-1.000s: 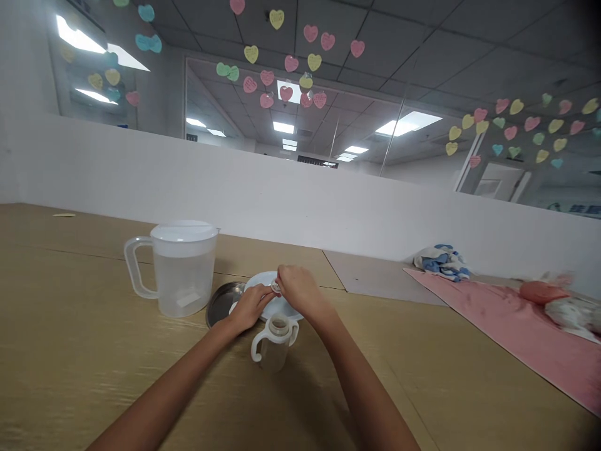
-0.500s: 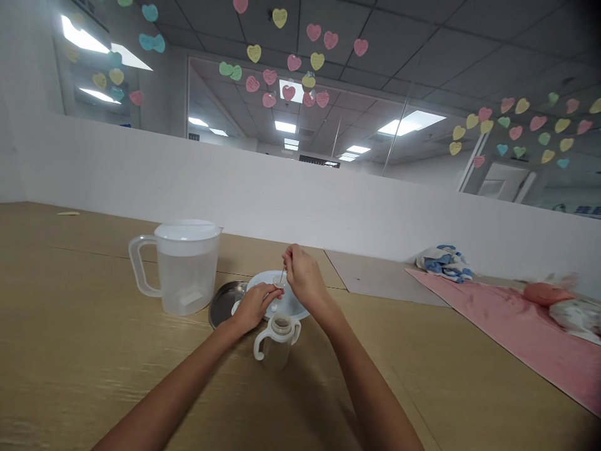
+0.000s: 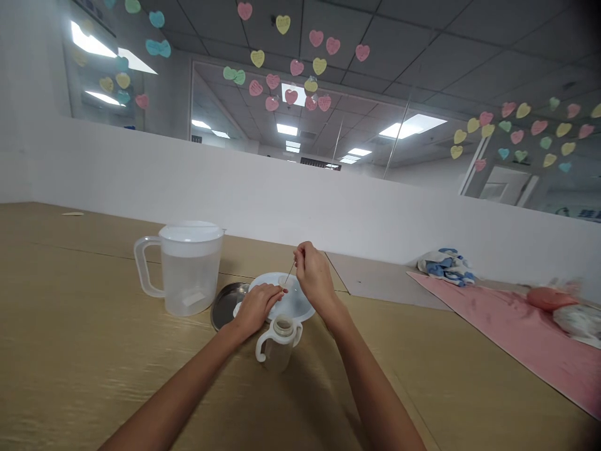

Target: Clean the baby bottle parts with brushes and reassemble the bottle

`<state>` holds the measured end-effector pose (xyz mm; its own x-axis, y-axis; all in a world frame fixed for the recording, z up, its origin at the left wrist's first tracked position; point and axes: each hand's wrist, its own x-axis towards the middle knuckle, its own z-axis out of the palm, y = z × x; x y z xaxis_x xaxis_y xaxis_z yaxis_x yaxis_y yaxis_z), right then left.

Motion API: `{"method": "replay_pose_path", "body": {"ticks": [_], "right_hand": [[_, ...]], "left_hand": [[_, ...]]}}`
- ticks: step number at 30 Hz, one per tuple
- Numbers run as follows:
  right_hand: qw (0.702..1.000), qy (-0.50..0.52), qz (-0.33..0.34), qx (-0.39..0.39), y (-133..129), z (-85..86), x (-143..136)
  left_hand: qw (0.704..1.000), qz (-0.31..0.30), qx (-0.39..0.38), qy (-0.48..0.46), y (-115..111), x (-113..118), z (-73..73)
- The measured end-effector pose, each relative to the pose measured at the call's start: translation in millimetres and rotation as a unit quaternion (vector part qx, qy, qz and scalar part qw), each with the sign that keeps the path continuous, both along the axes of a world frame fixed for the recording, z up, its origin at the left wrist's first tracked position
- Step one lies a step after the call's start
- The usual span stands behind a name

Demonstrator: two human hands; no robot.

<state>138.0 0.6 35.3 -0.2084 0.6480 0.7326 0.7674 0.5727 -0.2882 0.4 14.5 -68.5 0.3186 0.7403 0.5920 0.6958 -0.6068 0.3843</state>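
My right hand point(image 3: 313, 275) is closed, its fingers pinching a thin stick point(image 3: 290, 271) that slants down to the left. The stick's lower end is at a small translucent piece point(image 3: 282, 281), whose kind I cannot make out. My left hand point(image 3: 258, 307) is closed around that piece, with the fingertips just below it. Beneath both hands lies a pale round dish point(image 3: 300, 305). In front of it stands a clear bottle point(image 3: 278, 352) with two white handles, upright and uncapped. Partly behind my left hand are a round metal tray point(image 3: 223, 305) and a small white item on it.
A large translucent lidded pitcher point(image 3: 190, 275) stands to the left of the tray. On the right lie a pink cloth point(image 3: 493, 319), a blue and white cloth bundle point(image 3: 446, 266) and an orange item point(image 3: 549, 298). A white wall point(image 3: 282, 200) borders the brown table.
My right hand has moved slightly right, and the stick now slants more. My left fingers lie lower and flatter by the small piece. The whole view has shifted a little.
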Motion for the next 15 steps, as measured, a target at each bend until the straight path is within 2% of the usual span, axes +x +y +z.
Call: {"method": "replay_pose_path", "body": {"ticks": [10, 15], "right_hand": [[0.996, 0.083, 0.008, 0.011, -1.1, 5.0, 5.4], [0.991, 0.132, 0.011, 0.032, -0.6, 5.5, 7.7]], "left_hand": [[0.997, -0.025, -0.003, -0.070, -2.4, -0.1, 1.8], [0.996, -0.018, 0.004, -0.087, -3.1, -2.1, 2.9]]}}
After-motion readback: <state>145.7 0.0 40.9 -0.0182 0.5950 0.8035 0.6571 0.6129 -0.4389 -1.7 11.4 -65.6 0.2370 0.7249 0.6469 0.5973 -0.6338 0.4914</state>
